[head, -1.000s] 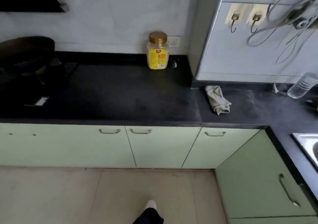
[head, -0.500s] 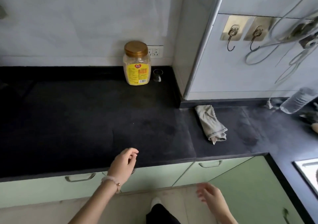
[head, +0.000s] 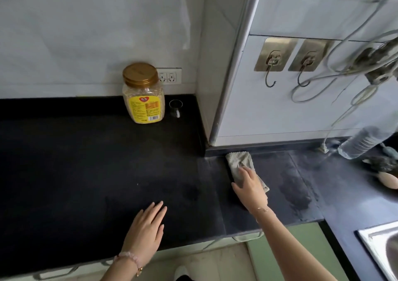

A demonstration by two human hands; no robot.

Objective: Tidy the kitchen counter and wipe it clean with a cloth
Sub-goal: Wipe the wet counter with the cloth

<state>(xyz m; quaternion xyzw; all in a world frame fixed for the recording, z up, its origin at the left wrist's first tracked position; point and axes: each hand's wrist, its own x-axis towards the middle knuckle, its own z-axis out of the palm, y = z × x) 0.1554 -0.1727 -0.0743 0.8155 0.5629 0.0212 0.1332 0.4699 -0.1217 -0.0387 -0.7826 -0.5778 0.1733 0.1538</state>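
A crumpled grey cloth lies on the black counter just below the white wall panel. My right hand rests on top of the cloth's near half, fingers spread over it; whether it grips the cloth I cannot tell. My left hand hovers flat and open above the counter's front part, holding nothing. A plastic jar with a gold lid and yellow label stands at the back by the wall. A small clear glass sits right beside it.
A clear plastic bottle leans at the far right by hanging cables. Two wall hooks hang above the cloth. A steel sink sits at bottom right. Green cabinet doors run below the counter edge. Dull smears mark the counter near the cloth.
I have stepped closer to the counter. Both hands came up from below; the right one moved forward onto the cloth, the left one over the counter's front.
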